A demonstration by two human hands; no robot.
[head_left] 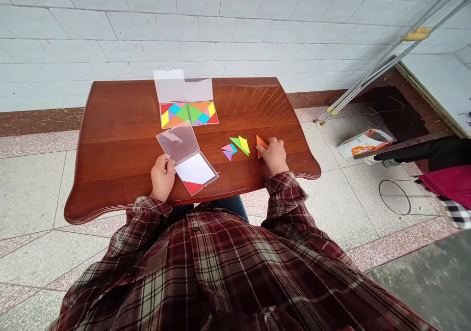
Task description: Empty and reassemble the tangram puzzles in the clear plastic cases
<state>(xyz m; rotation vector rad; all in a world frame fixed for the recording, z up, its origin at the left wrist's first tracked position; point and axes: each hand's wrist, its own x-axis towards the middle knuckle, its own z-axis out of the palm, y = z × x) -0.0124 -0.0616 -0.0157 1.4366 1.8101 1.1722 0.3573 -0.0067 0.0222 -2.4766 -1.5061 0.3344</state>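
Head view, looking down over a plaid flannel shirt [217,272] at both hands on a polished wooden surface [239,102]. The left hand [162,177] is closed on the edge of a clear plastic lid [178,142], which is hinged to a shallow square case [195,173] just right of that hand; the case's white base shows a red triangular tile [192,187]. The right hand [274,155] grasps an orange triangular tile [260,147] at its fingertips, against the surface. Just left of that hand lie green and yellow tiles [240,145], then small pink, blue and purple tiles [228,151]. Beyond the left hand, further open cases [174,115] hold multicoloured tiles packed edge to edge, their clear lids [169,86] raised.
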